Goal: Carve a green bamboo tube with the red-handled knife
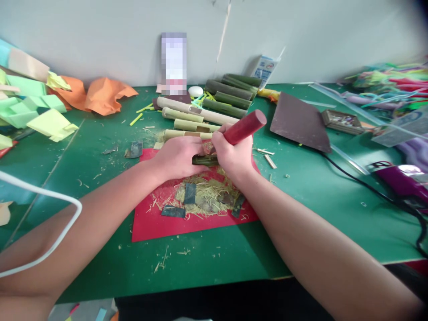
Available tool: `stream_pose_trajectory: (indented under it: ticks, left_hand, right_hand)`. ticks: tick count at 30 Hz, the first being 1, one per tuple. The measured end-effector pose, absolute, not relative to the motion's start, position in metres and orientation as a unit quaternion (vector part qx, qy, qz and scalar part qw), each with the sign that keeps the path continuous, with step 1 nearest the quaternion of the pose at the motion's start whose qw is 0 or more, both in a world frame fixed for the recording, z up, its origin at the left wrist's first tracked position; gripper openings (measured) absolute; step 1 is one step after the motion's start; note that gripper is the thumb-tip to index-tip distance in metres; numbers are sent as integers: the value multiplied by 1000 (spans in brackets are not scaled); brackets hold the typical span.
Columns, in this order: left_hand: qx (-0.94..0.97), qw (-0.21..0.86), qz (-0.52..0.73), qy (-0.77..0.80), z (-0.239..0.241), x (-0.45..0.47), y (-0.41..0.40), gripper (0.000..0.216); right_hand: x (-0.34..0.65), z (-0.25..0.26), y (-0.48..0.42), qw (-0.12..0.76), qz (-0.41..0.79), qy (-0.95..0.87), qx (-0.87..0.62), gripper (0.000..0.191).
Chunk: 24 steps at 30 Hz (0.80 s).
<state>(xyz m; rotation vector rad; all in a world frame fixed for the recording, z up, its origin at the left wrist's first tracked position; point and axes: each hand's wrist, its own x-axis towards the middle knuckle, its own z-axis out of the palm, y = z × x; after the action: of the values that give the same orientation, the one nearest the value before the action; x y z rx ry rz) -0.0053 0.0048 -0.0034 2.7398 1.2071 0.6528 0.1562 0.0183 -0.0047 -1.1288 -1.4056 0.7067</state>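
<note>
My left hand (179, 156) is closed around a short dark green bamboo piece (204, 160), pressing it down over a red sheet (150, 228). In my right hand (236, 154) is a tool with a thick red round handle (245, 127), tilted up to the right. Its working end meets the bamboo between my hands and is mostly hidden by my fingers. Below them, pale bamboo shavings (214, 198) and several dark flat chips (190, 193) lie on the sheet. Just beyond my hands, pale split bamboo tubes (182, 115) lie side by side.
Green bamboo lengths (227, 108) lie at the back, near a milk carton (265, 69) and a phone (174, 62) against the wall. Orange paper (105, 94) and green paper scraps (23, 100) lie left. A dark brown board (297, 120), black cable (361, 178) and purple device (403, 180) occupy the right.
</note>
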Motion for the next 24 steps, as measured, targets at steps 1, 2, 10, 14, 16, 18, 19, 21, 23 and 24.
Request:
stream_pose_trajectory:
  ticks: [1,2,10,14,16,18,19,21,23,24]
  left_hand:
    - [894,48,214,391,-3,-5,5,21]
    - [892,57,213,394,-2,-5,6,21]
    - [890,14,196,411,-3,-6,6,25]
    - [890,6,201,408,-4,-7,6,24]
    - [889,6,205,409,-4,-6,5,23]
    - [890,6,203,409,-4,-6,5,22]
    - [890,5,201,410,-4,-6,5,22]
    - [890,6,195,412,-3,-6,4,23]
    - [890,10,195,412,-3,-6,5,23]
    - [891,14,198,409,-3,-6,5,23]
  right_hand:
    - [156,-4,18,557,308,-599,-486,21]
    - [156,-4,17,542,317,-601,-495,21]
    - [159,-11,21,581,309,-563,-500,21]
    - [158,-11,24,575,308,-575,-493,21]
    - [158,-10,24,575,303,-578,-494,21]
    - [158,-10,24,575,297,-578,-497,21]
    - [158,-10,23,574,296,-578,-498,21]
    - [157,-9,22,573,295,-578,-501,21]
    - [157,-8,21,568,291,-584,-500,22]
    - [157,-8,20,565,290,-593,-495,22]
